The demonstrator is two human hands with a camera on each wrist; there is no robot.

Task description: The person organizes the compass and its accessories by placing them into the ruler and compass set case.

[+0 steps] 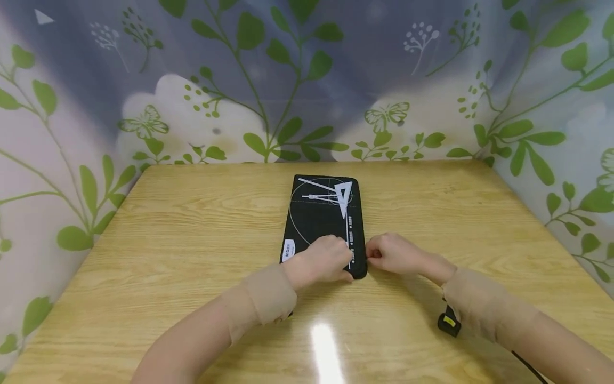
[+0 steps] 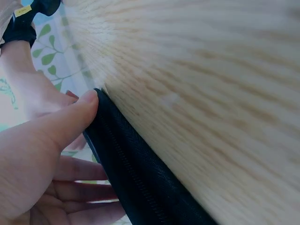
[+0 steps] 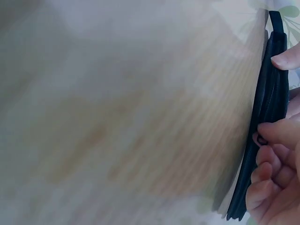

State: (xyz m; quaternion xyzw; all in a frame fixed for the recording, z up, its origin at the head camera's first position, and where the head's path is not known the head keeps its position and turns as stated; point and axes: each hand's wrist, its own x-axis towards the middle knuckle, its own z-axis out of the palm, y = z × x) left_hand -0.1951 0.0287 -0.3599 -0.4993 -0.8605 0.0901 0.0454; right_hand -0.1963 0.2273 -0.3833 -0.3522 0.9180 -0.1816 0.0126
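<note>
A black zippered case (image 1: 314, 218) lies flat on the table, printed in white with a compass, a set square and a circle. My left hand (image 1: 326, 258) holds its near right corner, with the thumb on the zippered edge (image 2: 136, 164) and the other fingers over the broad face. Beside the right edge, my right hand (image 1: 395, 254) pinches the small zipper pull (image 3: 262, 139) between thumb and curled fingers. A short fabric loop (image 3: 276, 21) sticks out at one end of the case in the right wrist view. The case's contents are hidden.
The wooden table (image 1: 192, 224) reaches back to a leaf-patterned curtain (image 1: 268, 80), which also hangs at both sides. A black wrist-worn device (image 1: 449, 321) hangs under the right forearm, close to the tabletop.
</note>
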